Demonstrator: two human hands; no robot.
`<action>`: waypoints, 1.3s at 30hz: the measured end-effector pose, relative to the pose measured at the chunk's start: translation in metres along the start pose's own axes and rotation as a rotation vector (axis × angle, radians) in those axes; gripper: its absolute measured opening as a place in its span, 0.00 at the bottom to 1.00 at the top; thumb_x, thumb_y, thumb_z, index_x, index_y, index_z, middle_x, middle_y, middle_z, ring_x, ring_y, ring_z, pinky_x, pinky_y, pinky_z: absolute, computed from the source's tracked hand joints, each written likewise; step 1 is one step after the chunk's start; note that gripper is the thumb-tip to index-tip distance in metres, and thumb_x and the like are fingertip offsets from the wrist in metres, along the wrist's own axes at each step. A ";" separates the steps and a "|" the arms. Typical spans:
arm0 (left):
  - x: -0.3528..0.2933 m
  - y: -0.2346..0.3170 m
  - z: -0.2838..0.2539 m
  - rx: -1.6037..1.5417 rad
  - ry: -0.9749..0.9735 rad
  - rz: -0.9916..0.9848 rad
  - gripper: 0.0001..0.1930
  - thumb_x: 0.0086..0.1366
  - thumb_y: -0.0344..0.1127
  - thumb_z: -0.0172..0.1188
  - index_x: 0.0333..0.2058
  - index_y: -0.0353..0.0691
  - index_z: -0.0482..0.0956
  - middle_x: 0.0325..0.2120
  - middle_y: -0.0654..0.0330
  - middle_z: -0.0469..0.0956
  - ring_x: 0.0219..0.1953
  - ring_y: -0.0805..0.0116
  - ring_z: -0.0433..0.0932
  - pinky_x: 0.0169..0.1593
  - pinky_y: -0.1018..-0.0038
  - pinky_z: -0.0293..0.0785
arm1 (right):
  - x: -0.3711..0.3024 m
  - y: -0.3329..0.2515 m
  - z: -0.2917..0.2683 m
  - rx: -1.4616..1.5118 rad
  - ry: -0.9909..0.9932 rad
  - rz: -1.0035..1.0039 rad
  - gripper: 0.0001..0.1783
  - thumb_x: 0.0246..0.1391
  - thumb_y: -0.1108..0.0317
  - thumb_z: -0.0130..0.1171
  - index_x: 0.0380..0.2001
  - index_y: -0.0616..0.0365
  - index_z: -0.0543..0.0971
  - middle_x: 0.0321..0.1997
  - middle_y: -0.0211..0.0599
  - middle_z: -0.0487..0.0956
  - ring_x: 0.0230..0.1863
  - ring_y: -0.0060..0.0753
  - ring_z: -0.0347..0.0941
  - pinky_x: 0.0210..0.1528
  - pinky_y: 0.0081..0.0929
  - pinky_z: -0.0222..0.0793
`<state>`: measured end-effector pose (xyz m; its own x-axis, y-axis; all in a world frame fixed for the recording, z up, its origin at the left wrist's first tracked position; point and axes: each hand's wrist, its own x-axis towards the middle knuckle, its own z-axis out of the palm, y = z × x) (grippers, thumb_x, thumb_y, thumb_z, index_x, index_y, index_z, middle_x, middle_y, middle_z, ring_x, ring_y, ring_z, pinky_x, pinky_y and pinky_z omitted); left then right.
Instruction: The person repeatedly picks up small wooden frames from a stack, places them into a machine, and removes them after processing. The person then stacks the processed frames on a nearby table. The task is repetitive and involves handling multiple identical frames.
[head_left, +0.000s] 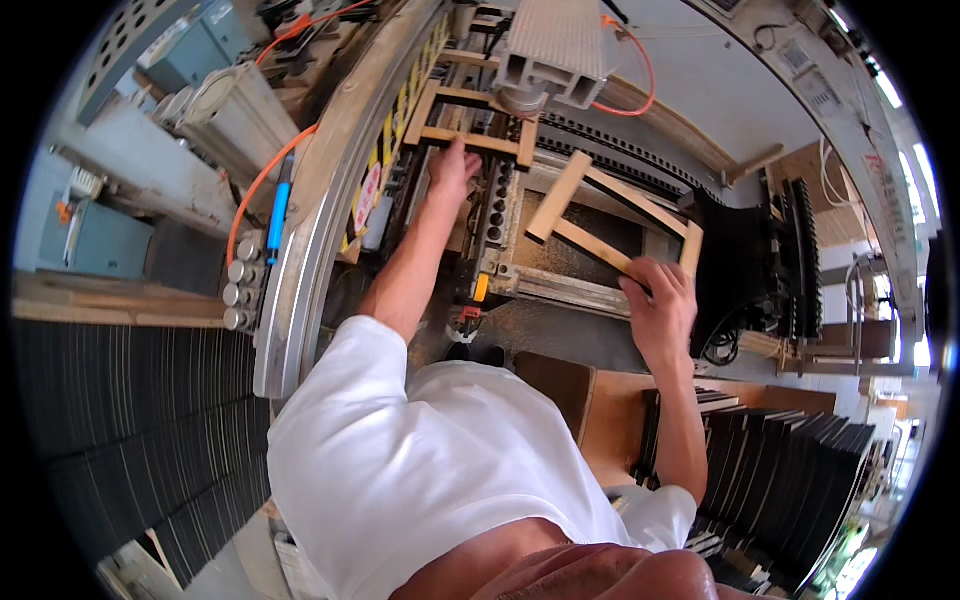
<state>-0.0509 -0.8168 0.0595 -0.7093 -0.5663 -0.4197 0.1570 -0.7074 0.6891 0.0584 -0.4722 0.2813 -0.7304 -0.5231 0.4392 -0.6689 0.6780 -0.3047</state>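
My right hand is closed round the near corner of a rectangular wooden frame with black side faces. That frame is held at a slant above the right part of the machine bed. Further left, a second wooden frame of the same kind lies in the machine, under a grey metal head. My left hand is at this frame's near bar, one finger over the wood and the others partly hidden; it seems to grip the bar.
A metal guide rail with hazard tape runs along the left, with a blue pen-like tool and orange hoses. Stacks of dark boards stand at left, more boards at right. A black cable chain borders the machine.
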 end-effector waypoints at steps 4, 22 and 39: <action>-0.058 -0.021 -0.060 0.025 -0.113 -0.043 0.18 0.64 0.39 0.55 0.47 0.31 0.68 0.42 0.53 0.72 0.47 0.59 0.74 0.48 0.66 0.72 | 0.041 -0.004 0.070 0.144 -0.004 -0.155 0.06 0.41 0.70 0.63 0.27 0.54 0.78 0.30 0.32 0.79 0.37 0.40 0.72 0.42 0.34 0.66; -0.142 -0.029 -0.070 -0.184 -0.108 0.099 0.15 0.67 0.39 0.51 0.49 0.40 0.68 0.47 0.57 0.72 0.50 0.63 0.71 0.56 0.64 0.65 | 0.098 -0.017 0.224 0.307 -0.216 -0.470 0.13 0.40 0.71 0.62 0.32 0.53 0.73 0.30 0.40 0.78 0.37 0.47 0.74 0.42 0.39 0.66; -0.365 -0.009 -0.194 -0.013 -0.040 0.049 0.16 0.68 0.35 0.47 0.53 0.36 0.67 0.45 0.56 0.74 0.50 0.61 0.72 0.56 0.65 0.68 | 0.161 -0.030 0.274 -0.047 -0.243 -0.579 0.15 0.41 0.73 0.57 0.36 0.55 0.71 0.31 0.41 0.79 0.41 0.44 0.72 0.44 0.38 0.61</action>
<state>0.3400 -0.6859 0.0921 -0.7277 -0.5829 -0.3615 0.2006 -0.6849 0.7005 -0.0770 -0.7176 0.1297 -0.2656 -0.9110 0.3156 -0.9627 0.2684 -0.0353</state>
